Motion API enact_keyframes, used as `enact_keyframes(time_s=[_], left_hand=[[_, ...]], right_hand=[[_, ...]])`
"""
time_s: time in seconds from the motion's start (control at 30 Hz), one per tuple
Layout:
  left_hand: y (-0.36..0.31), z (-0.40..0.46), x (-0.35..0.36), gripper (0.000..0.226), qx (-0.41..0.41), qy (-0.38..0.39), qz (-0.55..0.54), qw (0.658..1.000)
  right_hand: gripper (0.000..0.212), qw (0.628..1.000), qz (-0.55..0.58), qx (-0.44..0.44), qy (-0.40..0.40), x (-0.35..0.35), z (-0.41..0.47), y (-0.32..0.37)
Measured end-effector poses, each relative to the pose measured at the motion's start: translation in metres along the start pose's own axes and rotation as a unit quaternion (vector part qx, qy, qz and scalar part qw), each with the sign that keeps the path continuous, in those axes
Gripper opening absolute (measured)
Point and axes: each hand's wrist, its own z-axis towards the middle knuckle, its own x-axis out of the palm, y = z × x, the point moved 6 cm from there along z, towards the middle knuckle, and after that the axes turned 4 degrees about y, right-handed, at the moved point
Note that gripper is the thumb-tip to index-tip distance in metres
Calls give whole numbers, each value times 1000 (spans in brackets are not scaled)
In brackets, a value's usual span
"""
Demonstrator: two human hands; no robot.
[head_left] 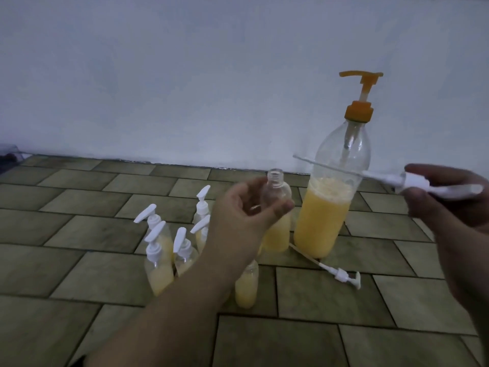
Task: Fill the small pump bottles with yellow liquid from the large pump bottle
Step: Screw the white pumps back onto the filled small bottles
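The large clear bottle [325, 207] with an orange pump head [361, 75] stands on the tiled floor, about half full of yellow liquid. My left hand [246, 207] grips a small clear uncapped bottle [276, 189], held upright just left of the large bottle. My right hand [447, 197] holds a white pump top [423, 184] sideways, its long dip tube pointing left across the large bottle. Another small uncapped bottle [276, 234] with yellow liquid stands behind my left hand.
Several small bottles with white pump tops [158, 266] and yellow liquid stand in a cluster on the floor at the left. One capless filled bottle [246, 287] stands by my forearm. A loose white pump top [341, 274] lies on the tiles. A white wall is behind.
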Motion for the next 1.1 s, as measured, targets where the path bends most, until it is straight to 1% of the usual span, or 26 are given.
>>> enact_keyframes(time_s=[0.03, 0.13, 0.2, 0.3, 0.37, 0.5, 0.6, 0.63, 0.7, 0.8, 0.9, 0.93, 1.0, 1.1], left_hand=[[-5, 4, -2, 56, 11, 6, 14, 1000], [-13, 11, -6, 56, 31, 28, 47, 998], [-14, 12, -6, 51, 36, 35, 59, 997], [-14, 11, -6, 45, 40, 25, 72, 996], [-14, 12, -7, 46, 42, 23, 90, 995], [-15, 12, -9, 50, 55, 26, 117, 991], [-16, 12, -9, 49, 68, 28, 127, 989], [-17, 12, -9, 48, 72, 29, 130, 989], [-16, 12, -8, 47, 75, 33, 136, 987], [-12, 12, -6, 49, 81, 39, 144, 985], [-6, 14, -5, 45, 73, 50, 145, 986], [-6, 14, -3, 43, 79, 56, 155, 983], [-5, 13, 1, 41, 88, 65, 159, 981], [-3, 14, 4, 38, 72, 60, 129, 987]], right_hand=[[23, 999, -31, -22, 11, 0, 4, 9], [34, 989, -127, -58, 47, 3, 10, 23], [36, 981, -170, -67, 56, 4, 13, 23], [36, 972, -209, -77, 74, 7, 15, 24], [34, 968, -218, -89, 90, 10, 16, 29], [26, 965, -229, -92, 90, 3, 28, 34], [34, 960, -252, -85, 87, -17, 41, 22], [33, 955, -265, -92, 100, -16, 42, 25], [31, 943, -284, -110, 132, -4, 45, 38], [34, 931, -297, -137, 164, 15, 56, 56], [23, 920, -311, -153, 182, 32, 67, 71], [23, 919, -308, -153, 195, 41, 68, 76], [27, 917, -295, -135, 231, 60, 69, 80], [27, 917, -289, -85, 261, 88, 72, 70]])
